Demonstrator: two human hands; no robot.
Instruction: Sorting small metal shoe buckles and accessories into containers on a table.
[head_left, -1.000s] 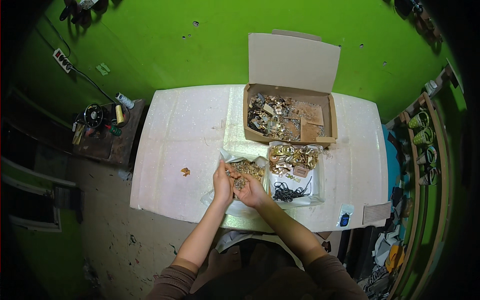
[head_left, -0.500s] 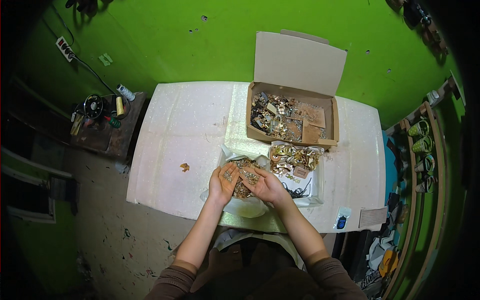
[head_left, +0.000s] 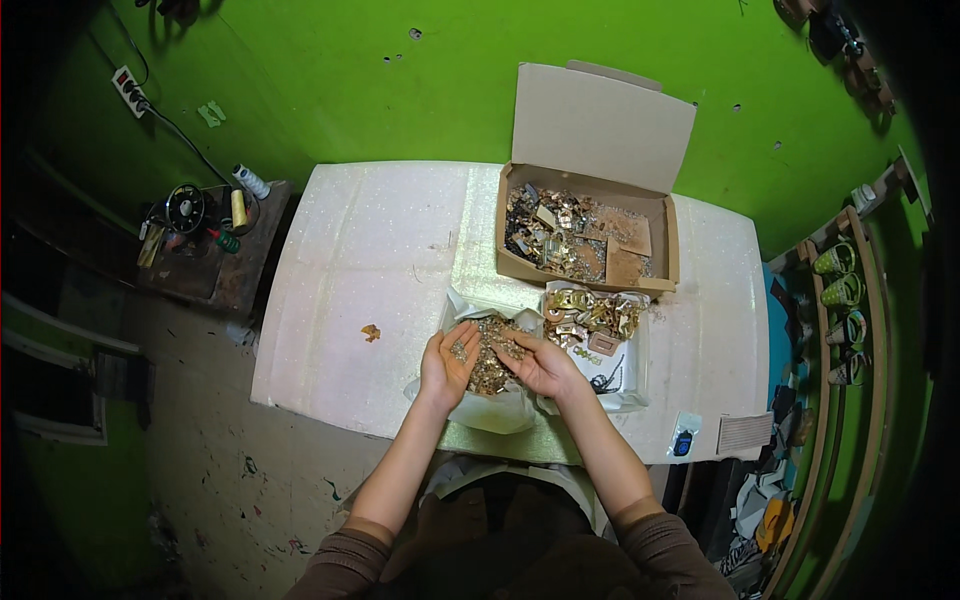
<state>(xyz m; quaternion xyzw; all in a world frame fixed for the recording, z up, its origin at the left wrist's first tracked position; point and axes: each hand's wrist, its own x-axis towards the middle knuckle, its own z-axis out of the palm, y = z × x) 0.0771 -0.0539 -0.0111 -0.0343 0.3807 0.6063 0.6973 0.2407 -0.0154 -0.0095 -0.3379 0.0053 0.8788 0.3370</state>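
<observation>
Over a white plastic bag (head_left: 497, 414) filled with small shiny metal-coloured pieces (head_left: 489, 372), both my hands are held palm up. My left hand (head_left: 447, 368) is at the bag's left side, fingers stretched forward and slightly curved. Some of the little bits show against its fingers. From the right, my right hand (head_left: 543, 366) reaches over the bag with its fingers extended leftward. Small pieces show around its fingertips; I cannot tell whether they lie on the hand or in the bag. A gap with loose pieces below separates the two hands.
Right of the bag stands a white tray (head_left: 628, 392) with gold buckles (head_left: 590, 315) and a dark chain. Behind it, an open cardboard box (head_left: 560, 272) holds mixed metal hardware. A small packet (head_left: 685, 437) and a ribbed brown piece (head_left: 745, 433) lie near the table's right front edge.
My hands have drawn slightly apart, the right one moving to the right. More of the pieces in the bag show between them.
</observation>
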